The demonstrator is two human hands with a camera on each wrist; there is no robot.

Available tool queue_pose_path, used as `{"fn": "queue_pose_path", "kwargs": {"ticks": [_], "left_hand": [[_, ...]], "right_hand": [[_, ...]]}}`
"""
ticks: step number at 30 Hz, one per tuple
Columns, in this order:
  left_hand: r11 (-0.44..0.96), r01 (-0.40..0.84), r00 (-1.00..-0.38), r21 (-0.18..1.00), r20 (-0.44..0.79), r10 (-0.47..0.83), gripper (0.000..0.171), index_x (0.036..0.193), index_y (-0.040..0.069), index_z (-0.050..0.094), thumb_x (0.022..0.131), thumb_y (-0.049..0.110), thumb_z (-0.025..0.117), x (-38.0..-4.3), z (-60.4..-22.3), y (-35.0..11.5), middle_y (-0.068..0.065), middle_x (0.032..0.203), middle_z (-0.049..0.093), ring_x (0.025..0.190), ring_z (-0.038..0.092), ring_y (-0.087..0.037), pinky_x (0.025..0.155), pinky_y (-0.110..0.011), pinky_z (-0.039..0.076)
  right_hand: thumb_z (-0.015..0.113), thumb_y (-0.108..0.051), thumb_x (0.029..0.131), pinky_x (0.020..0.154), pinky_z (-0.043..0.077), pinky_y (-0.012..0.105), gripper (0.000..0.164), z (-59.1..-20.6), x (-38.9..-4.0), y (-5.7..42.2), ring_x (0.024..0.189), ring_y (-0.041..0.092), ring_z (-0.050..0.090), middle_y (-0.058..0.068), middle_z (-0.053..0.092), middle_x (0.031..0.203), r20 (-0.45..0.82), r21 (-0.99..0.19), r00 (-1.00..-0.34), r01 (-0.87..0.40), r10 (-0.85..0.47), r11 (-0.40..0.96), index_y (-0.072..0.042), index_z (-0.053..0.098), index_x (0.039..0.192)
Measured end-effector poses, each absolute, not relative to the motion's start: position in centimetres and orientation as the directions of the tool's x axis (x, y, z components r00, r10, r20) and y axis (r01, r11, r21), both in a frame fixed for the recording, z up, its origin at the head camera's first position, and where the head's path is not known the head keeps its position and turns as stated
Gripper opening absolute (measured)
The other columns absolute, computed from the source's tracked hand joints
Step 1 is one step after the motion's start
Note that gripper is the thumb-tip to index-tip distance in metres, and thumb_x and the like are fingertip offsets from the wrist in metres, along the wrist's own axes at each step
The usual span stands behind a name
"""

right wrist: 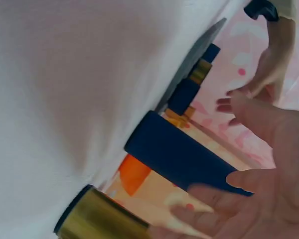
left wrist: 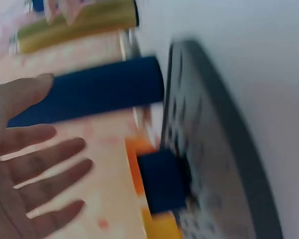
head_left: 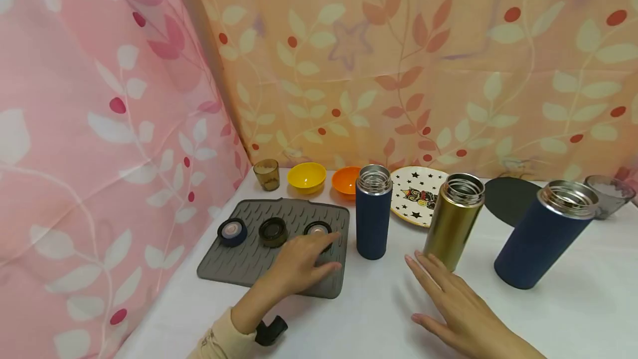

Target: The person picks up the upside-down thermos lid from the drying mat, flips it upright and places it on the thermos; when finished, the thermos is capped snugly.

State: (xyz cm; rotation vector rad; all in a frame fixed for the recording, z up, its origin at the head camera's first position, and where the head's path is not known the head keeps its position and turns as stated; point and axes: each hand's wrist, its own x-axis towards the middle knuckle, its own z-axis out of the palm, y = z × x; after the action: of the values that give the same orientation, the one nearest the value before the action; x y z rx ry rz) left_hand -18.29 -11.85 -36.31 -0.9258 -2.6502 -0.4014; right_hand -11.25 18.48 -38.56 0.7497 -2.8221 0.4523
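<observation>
My left hand (head_left: 301, 262) hovers over the right part of a grey ridged mat (head_left: 229, 265), its fingers loosely extended and empty. Partly behind those fingers is a dark blue bottle lid (head_left: 315, 227); whether they touch cannot be told. A gold-sided lid (head_left: 273, 232) and another blue lid (head_left: 232, 232) also lie on the mat. Lidless bottles stand to the right: a slim blue bottle (head_left: 373, 215), a gold bottle (head_left: 453, 223) and a wider blue bottle (head_left: 543, 237). Near the gold bottle's base my right hand (head_left: 461, 309) is spread, holding nothing.
Along the back sit an amber cup (head_left: 267, 175), a yellow bowl (head_left: 306, 178), an orange bowl (head_left: 345, 181), a star-patterned plate (head_left: 406, 204), a dark round mat (head_left: 508, 201) and a clear glass bowl (head_left: 609, 195). Patterned curtains (head_left: 319, 71) border the white table (head_left: 369, 314).
</observation>
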Motion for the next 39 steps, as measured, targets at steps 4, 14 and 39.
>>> {"fn": "queue_pose_path", "kwargs": {"ticks": [4,14,39], "left_hand": [[0.764,0.587,-0.759,0.268,0.509,0.406,0.037,0.111,0.010,0.063,0.080,0.028,0.071,-20.9,-36.3,-14.7,-0.002,0.100,0.068,0.088,0.064,-0.015,0.075,-0.031,0.053],[0.800,0.216,-0.941,0.560,0.337,0.018,0.075,0.136,-0.001,0.037,0.077,0.024,0.075,-26.0,-38.5,-24.8,-0.027,0.131,0.037,0.121,0.037,-0.043,0.099,-0.056,0.033],[0.586,0.278,-0.940,0.761,0.341,0.002,0.071,0.127,0.001,0.047,0.068,0.019,0.082,-23.8,-38.3,-27.1,-0.017,0.123,0.049,0.117,0.048,-0.031,0.100,-0.047,0.040]], "right_hand": [[0.068,-0.037,0.081,0.079,0.053,0.038,0.055,-38.2,-12.1,18.4,0.101,0.016,0.061,-0.002,0.061,0.117,0.308,-0.313,-0.834,-0.543,-0.457,0.779,-0.017,0.051,0.130],[0.067,-0.010,0.082,0.061,0.051,0.022,0.021,-38.4,-14.6,17.7,0.077,-0.003,0.060,-0.007,0.068,0.088,0.445,-0.489,-0.747,-0.665,-0.495,0.564,-0.011,0.065,0.103],[0.060,-0.015,0.089,0.071,0.054,0.023,0.020,-38.4,-16.1,14.3,0.081,-0.001,0.061,0.000,0.069,0.091,0.320,-0.629,-0.735,-0.637,-0.598,0.446,-0.008,0.064,0.106]]}}
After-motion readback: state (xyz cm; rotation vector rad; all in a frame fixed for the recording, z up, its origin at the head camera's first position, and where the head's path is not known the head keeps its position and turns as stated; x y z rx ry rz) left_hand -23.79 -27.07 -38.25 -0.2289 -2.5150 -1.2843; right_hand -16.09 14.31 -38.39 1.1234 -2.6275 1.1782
